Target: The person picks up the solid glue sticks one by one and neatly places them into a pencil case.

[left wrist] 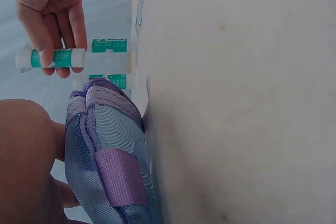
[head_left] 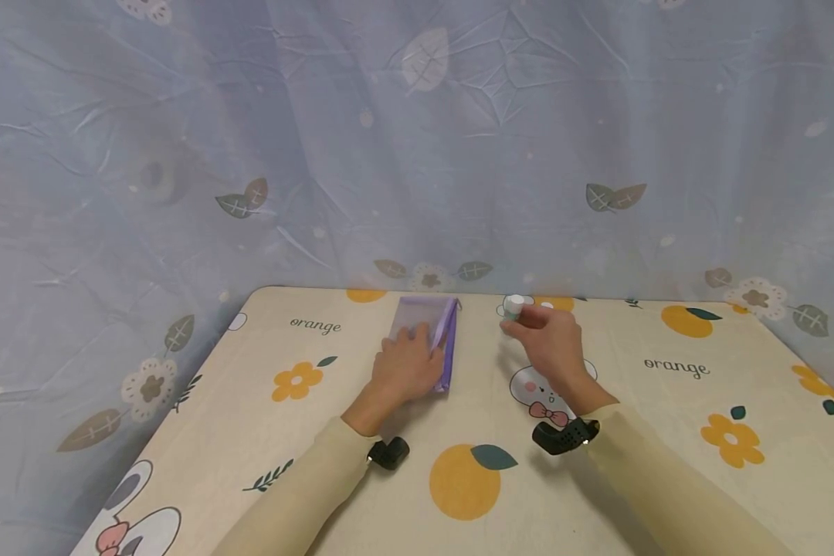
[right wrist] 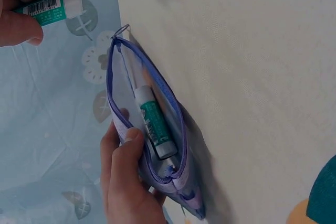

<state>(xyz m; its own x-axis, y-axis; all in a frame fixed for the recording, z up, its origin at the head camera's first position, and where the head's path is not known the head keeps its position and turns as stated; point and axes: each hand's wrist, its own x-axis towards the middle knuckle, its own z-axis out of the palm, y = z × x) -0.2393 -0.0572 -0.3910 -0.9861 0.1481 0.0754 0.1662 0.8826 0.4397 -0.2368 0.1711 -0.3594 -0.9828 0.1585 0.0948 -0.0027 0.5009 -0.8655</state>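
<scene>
Right Hand (head_left: 552,340) Pinches Glue Stick (left wrist: 64,57) as Left Hand (head_left: 406,369) Grips Pouch (left wrist: 118,135)

A person's right hand holds a white-capped glue stick with a green label, pinched between thumb and fingertips, roughly upright and raised above the patterned tablecloth (head_left: 570,525). Across from it, the left hand grips the purple mesh pouch, thumb at the rim and fingers along the outer wall. The pouch's zippered mouth (right wrist: 176,108) gapes on the side facing the right hand, and its far end extends beyond the left fingertips. A small pull loop (right wrist: 122,30) sits at that far end, while a purple fabric tab (left wrist: 123,177) shows at the near end.

Within the pouch, just beside the left thumb, lies a second glue stick (right wrist: 156,121) with a similar green label. The held stick is outside the pouch, apart from its mouth. Two more glue sticks, one (left wrist: 109,45) just past the right fingertips and another (left wrist: 116,81) partly hidden behind the pouch, stand upright near the right hand.

Behind each grip, a black wrist strap, one on the left (head_left: 389,453) and one on the right (head_left: 563,436), shows below a cream sleeve (head_left: 667,471). Beyond both hands hangs a blue-gray curtain (head_left: 389,154) printed with leaves and flowers.
</scene>
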